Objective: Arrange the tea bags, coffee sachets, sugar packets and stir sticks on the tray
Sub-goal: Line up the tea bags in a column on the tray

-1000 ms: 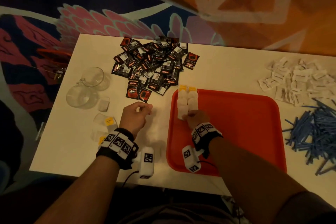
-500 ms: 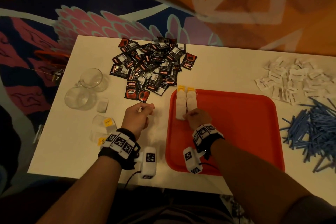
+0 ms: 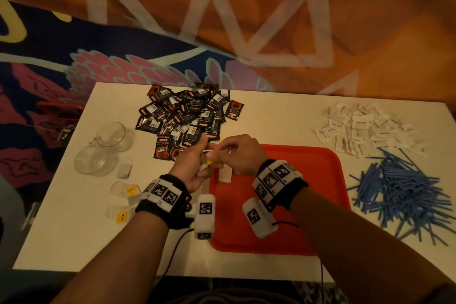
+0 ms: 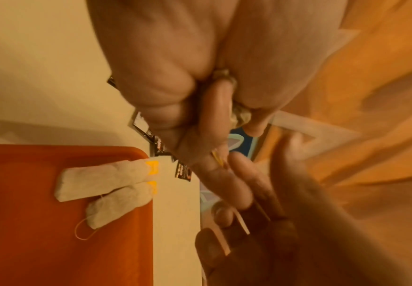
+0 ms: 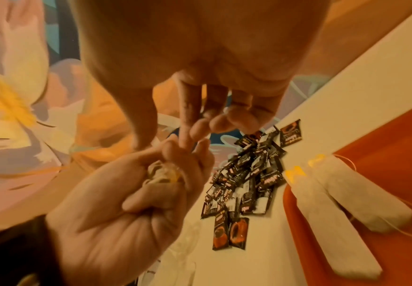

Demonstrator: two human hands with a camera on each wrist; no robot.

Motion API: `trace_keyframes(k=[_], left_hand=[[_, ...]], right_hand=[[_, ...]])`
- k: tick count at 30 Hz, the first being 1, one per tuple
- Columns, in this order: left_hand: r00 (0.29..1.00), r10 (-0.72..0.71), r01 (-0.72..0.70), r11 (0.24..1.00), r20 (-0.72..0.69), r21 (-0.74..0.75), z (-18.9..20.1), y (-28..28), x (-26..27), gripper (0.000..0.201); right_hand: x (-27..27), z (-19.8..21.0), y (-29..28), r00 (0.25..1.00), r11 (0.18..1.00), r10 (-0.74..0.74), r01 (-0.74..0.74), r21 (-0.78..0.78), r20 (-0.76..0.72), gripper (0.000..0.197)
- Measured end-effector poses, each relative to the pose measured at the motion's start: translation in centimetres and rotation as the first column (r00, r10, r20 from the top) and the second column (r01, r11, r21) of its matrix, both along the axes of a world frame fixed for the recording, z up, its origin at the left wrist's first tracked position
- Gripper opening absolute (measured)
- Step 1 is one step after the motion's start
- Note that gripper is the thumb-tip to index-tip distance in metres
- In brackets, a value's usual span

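My left hand point(image 3: 206, 157) is raised over the table by the red tray's point(image 3: 308, 195) far left corner. It grips a crumpled tea bag point(image 5: 160, 172) with a yellow tag in its curled fingers. My right hand point(image 3: 220, 149) meets it, and its thumb and forefinger point(image 5: 190, 133) pinch at that same tea bag. Two white tea bags point(image 4: 102, 180) point(image 4: 119, 205) lie side by side in the tray's far left corner, with their yellow tags at the rim. The coffee sachets point(image 3: 187, 116) are heaped just beyond my hands.
White sugar packets point(image 3: 362, 128) lie at the far right and blue stir sticks point(image 3: 407, 187) beside the tray's right edge. Two glass cups point(image 3: 108, 136) point(image 3: 93, 163) stand at the left. More tea bags point(image 3: 125, 191) point(image 3: 118, 215) lie near them.
My right hand has left the two tea bags on the tray and risen to meet the left hand. The left hand has lifted off the table and moved right.
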State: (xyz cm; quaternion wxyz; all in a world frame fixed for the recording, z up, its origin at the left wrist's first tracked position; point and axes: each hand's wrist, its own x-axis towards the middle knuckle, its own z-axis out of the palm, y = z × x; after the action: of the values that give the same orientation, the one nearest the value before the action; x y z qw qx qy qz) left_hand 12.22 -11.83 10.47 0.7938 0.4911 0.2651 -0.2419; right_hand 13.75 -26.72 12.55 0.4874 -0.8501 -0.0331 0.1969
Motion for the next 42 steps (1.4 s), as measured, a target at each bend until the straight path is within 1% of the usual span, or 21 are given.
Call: trace_keyframes(k=[2, 4, 6, 8, 9, 12, 15, 17, 19, 21, 24, 26, 29, 35, 39, 42], left_hand=[[0.999, -0.032, 0.032, 0.999, 0.033, 0.007, 0.7, -0.9, 0.3, 0.042], [0.997, -0.056, 0.056, 0.998, 0.055, 0.003, 0.8, -1.4, 0.6, 0.042], [0.995, -0.067, 0.067, 0.998, 0.070, 0.016, 0.7, -1.6, 0.8, 0.043], [0.993, -0.084, 0.081, 0.996, 0.088, 0.035, 0.8, -1.9, 0.8, 0.044], [0.991, -0.094, 0.090, 0.995, 0.095, 0.041, 0.8, -2.0, 0.8, 0.044], [0.989, -0.114, 0.110, 0.993, 0.095, 0.050, 0.9, -2.6, 0.7, 0.044], [0.990, -0.118, 0.118, 0.993, 0.082, 0.010, 0.8, -2.8, 0.5, 0.042], [0.994, -0.100, 0.101, 0.995, 0.047, -0.020, 0.6, -2.7, 0.3, 0.040], [0.999, -0.048, 0.046, 0.995, -0.014, -0.083, 0.5, -2.4, 0.0, 0.033], [0.995, 0.026, -0.043, 0.984, -0.098, -0.173, 0.4, -1.9, -0.2, 0.027], [0.980, 0.103, -0.143, 0.959, -0.172, -0.244, -0.2, -1.3, -0.5, 0.021], [0.976, 0.113, -0.164, 0.943, -0.184, -0.288, -0.6, -1.1, -0.6, 0.024], [0.972, 0.117, -0.179, 0.929, -0.204, -0.323, -1.3, -1.0, -0.7, 0.022], [0.972, 0.113, -0.192, 0.883, -0.204, -0.427, -1.3, -1.4, -0.7, 0.019], [0.961, 0.132, -0.229, 0.874, -0.244, -0.428, -1.7, -1.4, -0.6, 0.022], [0.960, 0.154, -0.236, 0.893, -0.233, -0.383, -2.0, -1.5, -0.6, 0.034]], right_hand=[[0.2, 0.7, -0.5, 1.000, 0.997, 0.017, -0.018, -0.071, -0.011, 0.006], [0.4, 1.1, -1.1, 1.000, 0.993, -0.012, 0.010, -0.119, -0.013, 0.004], [0.5, 1.5, -1.7, 0.998, 0.989, -0.048, 0.043, -0.142, -0.030, 0.010], [0.5, 1.7, -2.1, 0.998, 0.983, -0.053, 0.047, -0.176, -0.030, 0.021], [0.5, 1.8, -2.2, 0.998, 0.980, -0.055, 0.049, -0.194, -0.023, 0.024], [0.5, 1.8, -2.6, 0.999, 0.976, -0.048, 0.042, -0.213, -0.022, 0.016], [0.5, 2.0, -2.9, 0.999, 0.976, 0.010, -0.021, -0.216, -0.050, 0.009], [0.5, 2.1, -3.1, 0.999, 0.978, 0.020, -0.030, -0.204, -0.050, 0.013], [0.7, 2.2, -3.4, 0.999, 0.986, -0.016, 0.009, -0.166, -0.039, 0.019], [0.9, 2.6, -3.7, 0.998, 0.992, -0.057, 0.055, -0.117, -0.011, 0.021], [1.2, 3.8, -4.0, 0.990, 0.992, -0.117, 0.121, -0.044, 0.077, 0.023], [1.3, 4.6, -3.8, 0.981, 0.988, -0.151, 0.147, 0.039, 0.119, 0.025], [1.5, 5.7, -3.3, 0.978, 0.978, -0.162, 0.142, 0.150, 0.131, 0.026], [1.4, 8.0, -2.3, 0.983, 0.954, -0.135, 0.096, 0.285, 0.123, 0.025], [1.3, 9.2, -1.7, 0.984, 0.938, -0.120, 0.069, 0.339, 0.132, 0.025], [1.4, 9.9, -1.5, 0.983, 0.927, -0.114, 0.054, 0.370, 0.142, 0.025]])
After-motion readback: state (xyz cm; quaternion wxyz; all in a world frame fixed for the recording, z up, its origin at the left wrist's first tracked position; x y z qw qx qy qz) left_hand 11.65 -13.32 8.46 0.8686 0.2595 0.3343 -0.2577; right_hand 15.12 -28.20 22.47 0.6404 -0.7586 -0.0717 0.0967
